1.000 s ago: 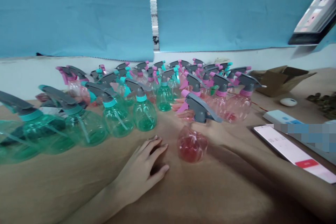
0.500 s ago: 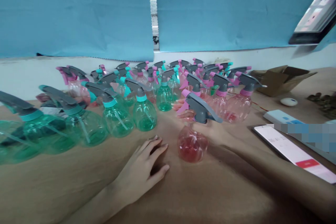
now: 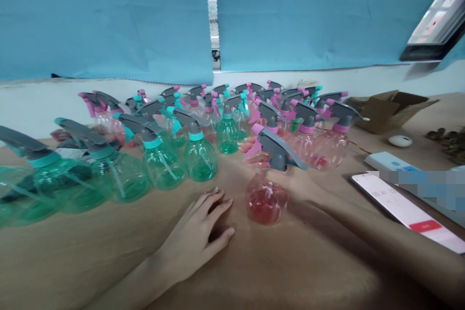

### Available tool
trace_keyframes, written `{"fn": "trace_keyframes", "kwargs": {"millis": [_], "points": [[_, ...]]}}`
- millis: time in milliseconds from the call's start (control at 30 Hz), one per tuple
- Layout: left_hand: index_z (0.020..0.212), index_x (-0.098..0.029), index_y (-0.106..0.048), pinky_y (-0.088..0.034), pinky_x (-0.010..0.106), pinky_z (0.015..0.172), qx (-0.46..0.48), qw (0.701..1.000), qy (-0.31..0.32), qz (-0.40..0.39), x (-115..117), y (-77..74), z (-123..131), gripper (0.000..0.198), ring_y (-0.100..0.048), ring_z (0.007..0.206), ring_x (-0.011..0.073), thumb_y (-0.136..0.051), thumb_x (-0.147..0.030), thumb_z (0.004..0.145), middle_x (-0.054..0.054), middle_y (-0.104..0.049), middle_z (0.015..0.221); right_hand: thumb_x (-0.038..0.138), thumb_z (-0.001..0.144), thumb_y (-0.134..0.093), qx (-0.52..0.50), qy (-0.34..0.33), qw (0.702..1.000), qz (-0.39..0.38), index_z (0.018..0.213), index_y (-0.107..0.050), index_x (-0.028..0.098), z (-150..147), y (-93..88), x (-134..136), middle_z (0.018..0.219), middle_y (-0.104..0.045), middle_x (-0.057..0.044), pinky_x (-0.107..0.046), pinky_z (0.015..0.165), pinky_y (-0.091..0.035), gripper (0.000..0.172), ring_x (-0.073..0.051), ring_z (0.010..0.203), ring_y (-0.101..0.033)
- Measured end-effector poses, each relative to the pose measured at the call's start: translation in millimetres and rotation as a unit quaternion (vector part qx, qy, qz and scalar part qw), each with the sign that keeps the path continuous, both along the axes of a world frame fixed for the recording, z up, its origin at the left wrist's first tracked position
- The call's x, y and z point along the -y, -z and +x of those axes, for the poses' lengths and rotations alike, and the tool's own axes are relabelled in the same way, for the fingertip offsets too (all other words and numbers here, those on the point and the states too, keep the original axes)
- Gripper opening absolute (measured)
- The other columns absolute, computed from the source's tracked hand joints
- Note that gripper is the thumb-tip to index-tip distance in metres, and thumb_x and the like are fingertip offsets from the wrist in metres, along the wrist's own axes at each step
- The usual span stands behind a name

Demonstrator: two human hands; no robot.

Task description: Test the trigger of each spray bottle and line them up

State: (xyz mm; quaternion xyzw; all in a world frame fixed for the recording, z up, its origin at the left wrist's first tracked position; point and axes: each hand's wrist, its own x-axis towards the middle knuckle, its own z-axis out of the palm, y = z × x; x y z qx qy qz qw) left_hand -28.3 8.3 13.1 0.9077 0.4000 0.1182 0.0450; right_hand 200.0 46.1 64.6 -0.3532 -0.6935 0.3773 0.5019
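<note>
A pink spray bottle [image 3: 267, 201] with a grey and pink trigger head stands upright on the brown table [image 3: 109, 261], near the middle. My right hand [image 3: 257, 150] is behind its neck and trigger head, fingers wrapped around from the far side; the head hides part of the hand. To the left of that bottle, my left hand [image 3: 201, 225] rests on the table with fingers apart, holding nothing. Green spray bottles [image 3: 201, 160] with grey and turquoise heads form a row beyond and left of my left hand. More pink bottles [image 3: 330, 147] stand behind my right hand.
Several pink and green bottles crowd the back by the white wall [image 3: 29, 106]. To the right are an open cardboard box [image 3: 381, 111], a white mouse [image 3: 400, 141], a white power strip [image 3: 390, 161] and a phone [image 3: 403, 208]. Blue cloth [image 3: 109, 19] hangs behind.
</note>
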Motion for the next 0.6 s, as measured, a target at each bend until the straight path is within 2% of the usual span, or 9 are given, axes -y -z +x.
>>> {"fn": "trace_keyframes", "kwargs": {"millis": [267,600], "points": [[0.129,-0.023,-0.041,-0.03,0.043,0.101,0.002,1.0,-0.003,-0.003,-0.7,0.4,0.8,0.043,-0.031,0.126,0.0246,-0.047,-0.038,0.089,0.007,-0.038,0.137,0.013,0.063,-0.051,0.007,0.006,1.0,0.002,0.112,-0.055,0.028,1.0,1.7,-1.8,0.09,-0.066,-0.002,-0.041,0.078,-0.048,0.052,-0.022,0.088,-0.061],[0.129,-0.023,-0.042,-0.03,0.044,0.101,0.002,1.0,-0.003,-0.001,-0.2,-0.3,1.4,0.043,-0.032,0.125,0.0256,-0.047,-0.037,0.089,0.007,-0.038,0.136,0.014,0.065,-0.049,-0.016,-0.016,0.999,-0.036,0.106,-0.056,0.027,-0.4,3.1,-1.0,0.082,-0.063,-0.001,-0.038,0.076,-0.046,0.044,-0.019,0.082,-0.06]]}}
